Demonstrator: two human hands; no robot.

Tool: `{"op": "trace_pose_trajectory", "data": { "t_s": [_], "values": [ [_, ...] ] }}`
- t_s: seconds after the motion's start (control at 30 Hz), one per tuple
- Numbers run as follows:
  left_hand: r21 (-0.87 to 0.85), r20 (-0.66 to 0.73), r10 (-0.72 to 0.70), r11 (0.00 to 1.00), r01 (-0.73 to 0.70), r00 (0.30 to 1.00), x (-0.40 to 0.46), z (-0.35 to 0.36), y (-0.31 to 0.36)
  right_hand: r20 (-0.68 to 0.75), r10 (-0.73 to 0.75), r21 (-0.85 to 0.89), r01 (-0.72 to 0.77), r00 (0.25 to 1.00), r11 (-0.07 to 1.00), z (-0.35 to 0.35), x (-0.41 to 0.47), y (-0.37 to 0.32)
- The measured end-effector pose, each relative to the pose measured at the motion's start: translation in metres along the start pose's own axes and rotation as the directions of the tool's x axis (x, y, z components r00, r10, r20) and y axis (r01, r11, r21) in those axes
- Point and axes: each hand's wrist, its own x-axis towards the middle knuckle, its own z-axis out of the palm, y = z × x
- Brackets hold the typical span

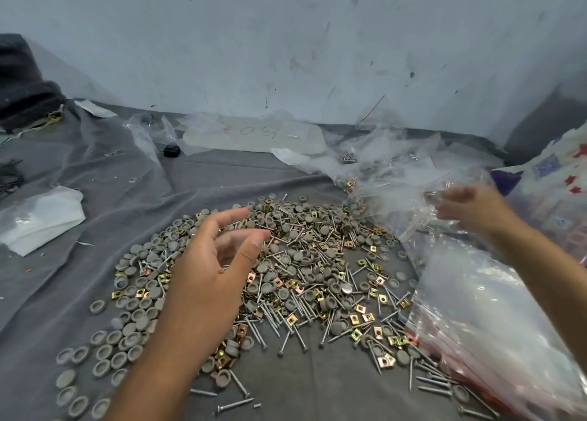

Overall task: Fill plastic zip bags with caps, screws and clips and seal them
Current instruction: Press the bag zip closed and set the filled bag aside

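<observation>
A wide pile of grey round caps (pixel 133 341), silver screws (pixel 270 322) and brass-coloured clips (pixel 359 319) lies spread on a grey cloth (pixel 95 204). My left hand (pixel 206 271) hovers over the left part of the pile with relaxed, slightly bent fingers, holding nothing. My right hand (pixel 470 210) is blurred at the right; its fingers pinch a clear zip bag (pixel 403 195) that holds a few parts. A stack of empty clear zip bags with red seal strips (pixel 495 325) lies under my right forearm.
More clear plastic sheets and bags (pixel 254 131) lie at the back near the pale wall. White folded plastic (pixel 38 217) sits at the left. A small black object (pixel 171 150) and a dark fabric bundle (pixel 22 86) are at the back left.
</observation>
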Motion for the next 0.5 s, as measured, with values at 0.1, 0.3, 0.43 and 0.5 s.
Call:
{"op": "trace_pose_trajectory", "data": {
  "t_s": [0.1, 0.3, 0.43, 0.5],
  "values": [
    [0.002, 0.006, -0.005, 1.000, 0.005, 1.000, -0.001, 0.002, 0.001, 0.176, -0.155, -0.456, 0.220, 0.972, 0.862, -0.011, -0.060, 0.023],
    [0.038, 0.037, 0.000, 0.999, -0.001, 0.999, -0.005, 0.008, 0.004, 0.184, -0.188, -0.785, 0.259, 0.965, 0.562, 0.003, -0.130, 0.082],
    [0.062, 0.071, -0.028, 0.998, 0.024, 0.997, -0.006, 0.010, 0.003, 0.012, -0.230, -0.656, 0.181, 0.973, 0.733, -0.006, -0.120, 0.078],
    [0.075, 0.096, -0.042, 0.997, 0.035, 0.994, -0.006, 0.011, 0.001, 0.002, -0.251, -0.621, 0.198, 0.968, 0.759, -0.010, -0.120, 0.060]
  ]
}}
